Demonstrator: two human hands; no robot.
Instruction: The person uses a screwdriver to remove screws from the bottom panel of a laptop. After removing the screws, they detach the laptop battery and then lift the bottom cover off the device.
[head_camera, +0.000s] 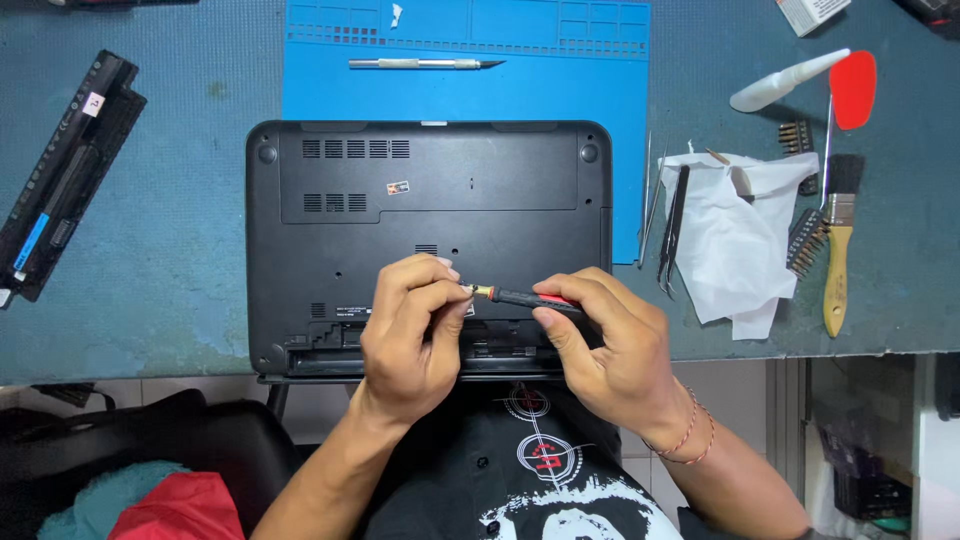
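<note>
Seated person, lap at the counter edge, dark printed shirt; red and teal cloth on a black chair by the left elbow. Right hand (610, 345) closed around a screwdriver (520, 297), black handle with red trim, held nearly level and pointing left; grip firm, thumb under the shaft, fingers wrapped over the handle. Left hand (415, 325) pinches the yellowish tip end of the same tool between thumb and fingertips, so the driver spans the gap between both hands. Whether a bit sits under the left fingertips, cannot tell. Red thread bracelet on the right wrist. Both hands hover over the near edge of a black laptop (340, 250), lying bottom up, its empty battery bay along the near side. Laptop rests partly on a blue work mat (600, 90), partly on the worn teal counter (180, 270). Right of the laptop: tweezers (672, 230) beside the mat edge, crumpled white paper (735, 245), a wooden-handled brush (838, 250), strips of driver bits, a red spudger, a white squeeze bottle (785, 82). Far side of the mat: a silver craft knife (425, 64) lying crosswise. Far left of the counter: a long black battery pack (65, 175), set at a slant, well apart from the laptop.
</note>
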